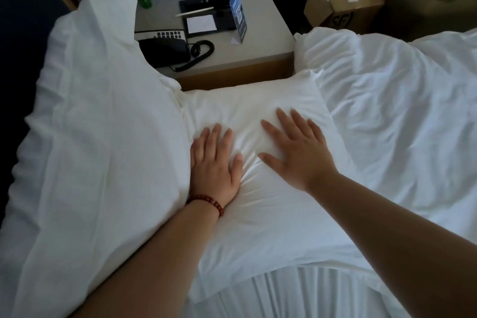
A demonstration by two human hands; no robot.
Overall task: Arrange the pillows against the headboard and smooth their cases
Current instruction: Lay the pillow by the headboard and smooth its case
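A white pillow lies flat on the bed in the middle of the view. My left hand, with a red bead bracelet at the wrist, presses flat on it beside a larger white pillow that leans against the dark headboard on the left. My right hand lies flat with spread fingers on the same flat pillow, further right. Creases run in the case between my two hands.
A rumpled white duvet covers the bed to the right. A grey nightstand behind the pillows carries a black telephone, a notepad tray and a blue card stand. Cardboard boxes stand at the far right.
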